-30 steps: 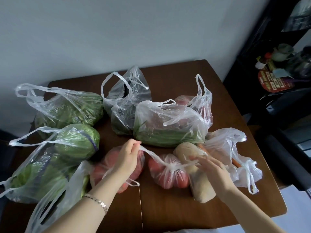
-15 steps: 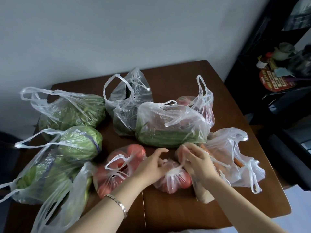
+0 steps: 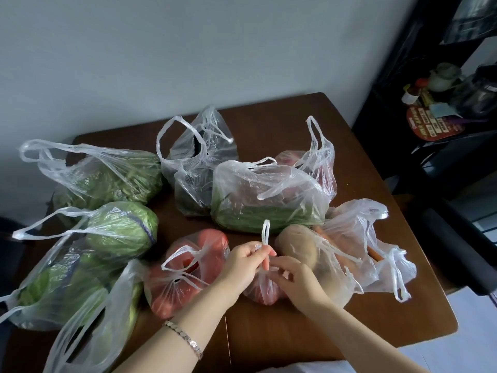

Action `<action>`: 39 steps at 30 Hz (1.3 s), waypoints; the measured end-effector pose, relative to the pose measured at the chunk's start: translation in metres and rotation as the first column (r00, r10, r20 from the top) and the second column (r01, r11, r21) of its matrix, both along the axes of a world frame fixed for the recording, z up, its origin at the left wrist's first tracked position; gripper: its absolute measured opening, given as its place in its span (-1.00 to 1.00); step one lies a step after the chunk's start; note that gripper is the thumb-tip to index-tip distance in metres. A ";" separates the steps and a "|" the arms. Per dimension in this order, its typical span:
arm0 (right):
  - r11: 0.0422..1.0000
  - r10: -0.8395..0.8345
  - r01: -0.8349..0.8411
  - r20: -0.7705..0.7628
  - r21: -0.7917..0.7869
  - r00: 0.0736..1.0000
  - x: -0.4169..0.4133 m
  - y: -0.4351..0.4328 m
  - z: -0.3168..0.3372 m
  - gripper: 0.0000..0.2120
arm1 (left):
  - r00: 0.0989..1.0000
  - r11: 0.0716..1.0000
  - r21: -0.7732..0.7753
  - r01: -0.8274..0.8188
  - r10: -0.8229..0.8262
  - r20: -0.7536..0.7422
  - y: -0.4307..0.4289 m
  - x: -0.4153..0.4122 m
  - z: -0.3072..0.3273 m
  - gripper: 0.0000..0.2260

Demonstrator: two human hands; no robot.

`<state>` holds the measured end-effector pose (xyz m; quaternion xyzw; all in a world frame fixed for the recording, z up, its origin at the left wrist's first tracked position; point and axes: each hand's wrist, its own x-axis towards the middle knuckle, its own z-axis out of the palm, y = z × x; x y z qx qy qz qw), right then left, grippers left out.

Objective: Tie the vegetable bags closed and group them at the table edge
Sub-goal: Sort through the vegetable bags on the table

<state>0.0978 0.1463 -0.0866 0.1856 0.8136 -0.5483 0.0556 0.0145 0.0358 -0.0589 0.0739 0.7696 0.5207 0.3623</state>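
Several clear plastic bags of vegetables lie on a brown wooden table (image 3: 282, 332). Near the front middle sits a small bag of tomatoes (image 3: 262, 290). My left hand (image 3: 243, 265) pinches its twisted handle, whose loop (image 3: 265, 232) sticks straight up. My right hand (image 3: 298, 282) rests on the bag's neck just below, fingers curled on the plastic. To the left lies a second tomato bag (image 3: 183, 275) with its handles knotted. A bag with a pale potato and carrots (image 3: 347, 254) lies to the right, handles loose.
Open bags of leafy greens (image 3: 107, 181), cabbage (image 3: 121, 230) and lettuce (image 3: 59, 281) fill the left side. A dark-greens bag (image 3: 196, 168) and a cucumber bag (image 3: 269, 203) sit behind. A dark shelf (image 3: 443, 109) with bottles stands right of the table; a grey wall is behind.
My hands had the tomato bag's handles pulled apart sideways, then came together at its neck. Now my left hand holds one handle loop upright above the knot.
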 end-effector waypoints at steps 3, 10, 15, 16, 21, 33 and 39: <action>0.992 -0.119 0.118 -0.019 -0.036 0.993 -0.005 -0.004 -0.007 -0.86 | 0.999 1.000 0.020 -0.023 0.022 0.040 0.001 0.002 0.001 -0.60; 0.960 -0.225 0.244 0.139 -0.139 0.964 -0.016 -0.017 -0.005 -0.87 | 0.852 0.813 0.301 -0.499 0.395 0.344 0.006 -0.011 0.017 -0.80; 0.997 0.061 -0.063 0.057 0.040 0.996 -0.014 -0.020 0.005 -0.69 | 0.849 0.843 0.292 -0.452 0.305 0.432 0.025 -0.011 0.017 -0.79; 0.998 0.050 -0.052 0.068 0.025 0.996 -0.014 -0.019 0.005 -0.66 | 0.856 0.856 0.277 -0.437 0.301 0.420 0.030 -0.012 0.016 -0.79; 1.000 -0.001 0.002 0.088 -0.012 0.996 -0.012 -0.016 -0.004 -0.73 | 0.994 0.999 0.002 -0.047 0.047 -0.102 0.027 -0.009 0.005 -0.65; 0.941 -0.167 0.191 0.109 -0.278 0.980 -0.004 0.000 -0.006 -0.74 | 0.886 0.931 -0.218 0.293 -0.350 -0.304 -0.011 -0.006 -0.025 -0.74; 0.857 -0.318 0.365 0.184 -0.364 0.930 -0.008 0.000 -0.010 -0.83 | 0.895 0.916 -0.291 0.276 -0.355 -0.270 -0.009 -0.007 -0.027 -0.80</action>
